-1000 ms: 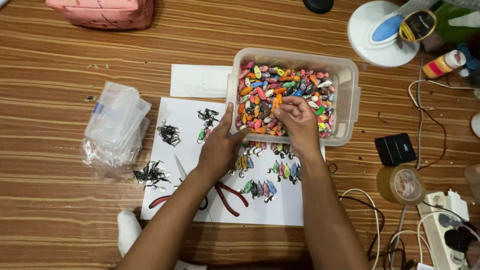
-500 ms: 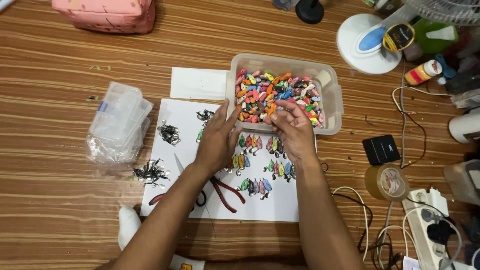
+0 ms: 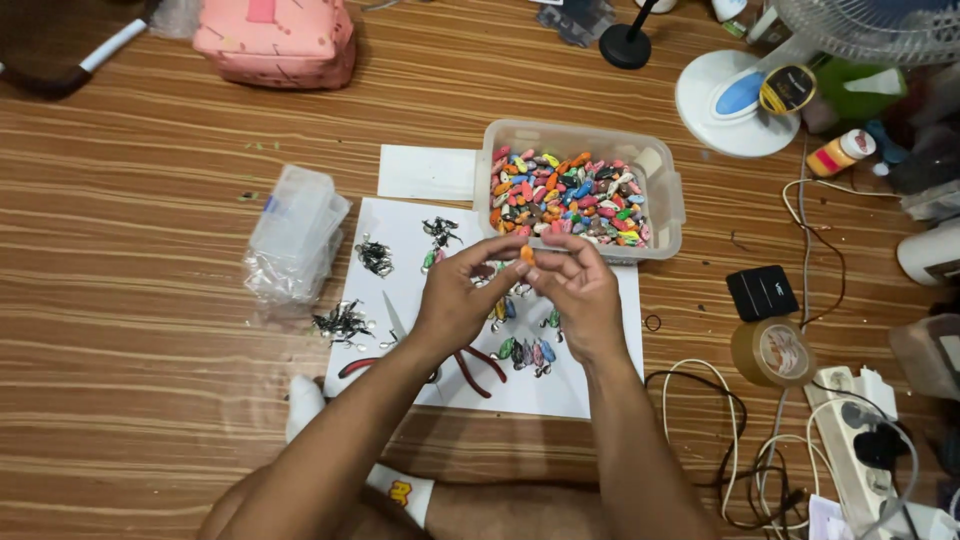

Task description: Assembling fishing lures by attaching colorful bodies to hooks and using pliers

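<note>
both hands are up together over the white sheet (image 3: 590, 385) on the wooden floor (image 3: 150, 400), just in front of the near wall of the clear plastic tub (image 3: 668, 195) heaped with little coloured lures. the left hand (image 3: 455, 300) and the right hand (image 3: 575, 290) meet at a single small orange lure (image 3: 527, 254), the fingers (image 3: 497, 247) of each pressed together in a pinch on its ends. it looks light as anything, hard and glossy, so likely slippery and easy to flick away; a fingertip pinch across its flanks seems the sound hold, keeping off whichever end carries wire or a hook, which i can't make out. finished lures (image 3: 525, 352) lie on the sheet under the wrists, red-handled pliers (image 3: 470, 365) towards its near edge, dark hook clusters (image 3: 342, 323) along its left edge.
</note>
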